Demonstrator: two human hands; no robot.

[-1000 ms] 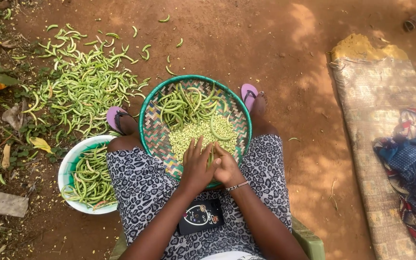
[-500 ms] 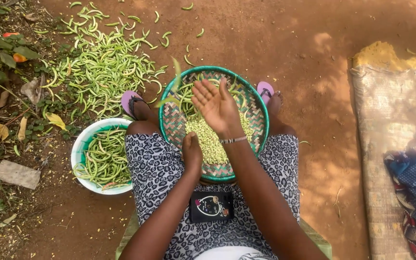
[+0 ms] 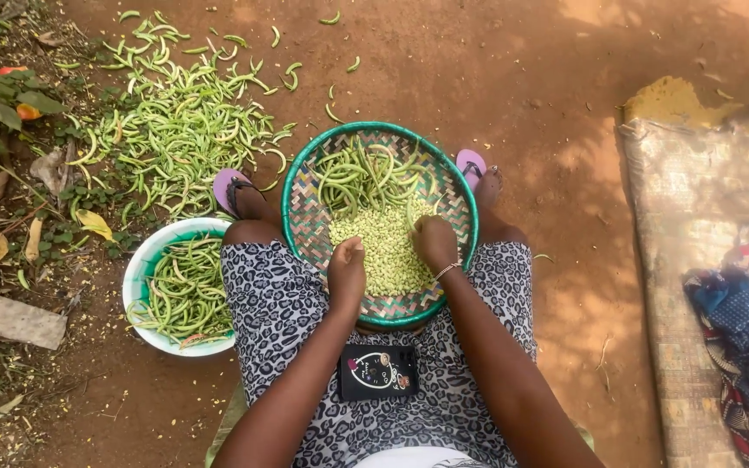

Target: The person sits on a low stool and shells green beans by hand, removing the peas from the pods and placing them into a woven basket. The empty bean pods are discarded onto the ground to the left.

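Green-rimmed and woven of pale straw, a round flat basket tray [image 3: 305, 227] rests on the lap of a seated person in a grey spotted skirt [image 3: 275, 303]. Long green bean pods [image 3: 359, 173] fill the far half of the tray, and a heap of pale shelled beans [image 3: 383, 247] lies in the middle and near half. The left hand [image 3: 346, 269] is curled into a loose fist just above the near left edge of the bean heap; whether its grip holds anything cannot be told. The right hand [image 3: 436, 243], with a thin bracelet at the wrist, is also closed, knuckles up, touching the right side of the heap, and what it holds is hidden. A small dark rectangular pouch [image 3: 378, 372] lies on the skirt between the forearms. Beside the left knee stands a white plastic bowl [image 3: 142, 260] with more green pods. A wide scatter of empty pods [image 3: 179, 121] covers the red earth beyond the purple sandals [image 3: 225, 186].
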